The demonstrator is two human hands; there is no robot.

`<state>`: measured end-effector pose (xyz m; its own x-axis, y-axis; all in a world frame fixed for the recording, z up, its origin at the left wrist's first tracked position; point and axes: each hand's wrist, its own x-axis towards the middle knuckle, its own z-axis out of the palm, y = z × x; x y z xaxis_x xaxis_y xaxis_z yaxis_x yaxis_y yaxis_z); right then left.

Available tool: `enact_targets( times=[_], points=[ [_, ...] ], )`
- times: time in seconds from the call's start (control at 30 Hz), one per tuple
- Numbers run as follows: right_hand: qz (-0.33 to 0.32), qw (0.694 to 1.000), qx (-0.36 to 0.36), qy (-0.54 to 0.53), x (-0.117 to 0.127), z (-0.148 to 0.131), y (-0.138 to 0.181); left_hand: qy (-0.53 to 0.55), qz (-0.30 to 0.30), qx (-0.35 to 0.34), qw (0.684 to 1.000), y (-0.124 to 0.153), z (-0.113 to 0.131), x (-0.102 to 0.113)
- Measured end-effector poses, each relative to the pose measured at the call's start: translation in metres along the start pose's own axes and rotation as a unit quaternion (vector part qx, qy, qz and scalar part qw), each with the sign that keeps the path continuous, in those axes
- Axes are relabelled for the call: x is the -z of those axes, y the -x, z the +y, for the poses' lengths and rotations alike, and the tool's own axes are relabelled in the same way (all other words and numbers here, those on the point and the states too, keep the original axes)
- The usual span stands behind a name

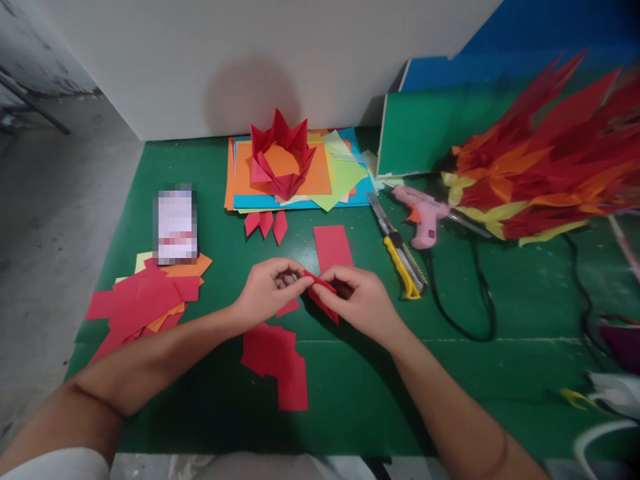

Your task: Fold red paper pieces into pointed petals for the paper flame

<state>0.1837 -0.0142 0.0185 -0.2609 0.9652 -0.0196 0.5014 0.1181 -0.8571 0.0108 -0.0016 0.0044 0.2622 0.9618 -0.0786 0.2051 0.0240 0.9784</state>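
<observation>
Between my two hands is a folded piece of red paper [326,304], pinched along its upper edge. My left hand [273,287] grips its left end between thumb and fingers. On the other end, my right hand [361,297] presses with thumb and fingertips. Behind the hands lies a flat red paper rectangle [333,244]. Several red paper pieces [280,363] lie in front of the hands. Farther back, small folded red points [267,225] sit in a row. A red folded-paper ring with pointed tips [283,157] stands on a stack of coloured sheets [240,200].
A yellow utility knife [400,257] and a pink glue gun [423,213] with a black cord lie to the right. Red and orange paper flames [550,167] rise at far right. At left, a phone [175,225] rests by red and orange scraps [145,300]. A white panel [325,60] stands behind.
</observation>
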Motion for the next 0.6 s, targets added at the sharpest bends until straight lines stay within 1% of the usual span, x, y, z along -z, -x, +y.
enact_targets(
  times=[0.1, 0.23, 0.33, 0.47, 0.6],
  points=[
    [0.015, 1.0, 0.011, 0.001, -0.0031, -0.0005, -0.0002, 0.056, -0.008, 0.019, 0.998, -0.0009, 0.0019, -0.0009],
    [0.021, 1.0, 0.019, -0.012, -0.0062, -0.0008, 0.0, 0.09, -0.024, 0.038, 0.995, -0.001, 0.0024, 0.0001],
    [0.021, 0.999, 0.023, -0.014, -0.0067, -0.0011, 0.0002, 0.108, -0.021, 0.036, 0.993, 0.0001, 0.0021, 0.0016],
    [-0.001, 0.999, 0.02, -0.029, -0.0056, -0.0011, 0.0002, 0.142, -0.037, 0.028, 0.989, 0.0009, 0.0029, 0.0033],
    [-0.005, 0.999, 0.018, -0.037, -0.0043, -0.0006, 0.0, 0.173, -0.045, 0.02, 0.984, -0.0002, 0.0038, 0.0038]
  ],
)
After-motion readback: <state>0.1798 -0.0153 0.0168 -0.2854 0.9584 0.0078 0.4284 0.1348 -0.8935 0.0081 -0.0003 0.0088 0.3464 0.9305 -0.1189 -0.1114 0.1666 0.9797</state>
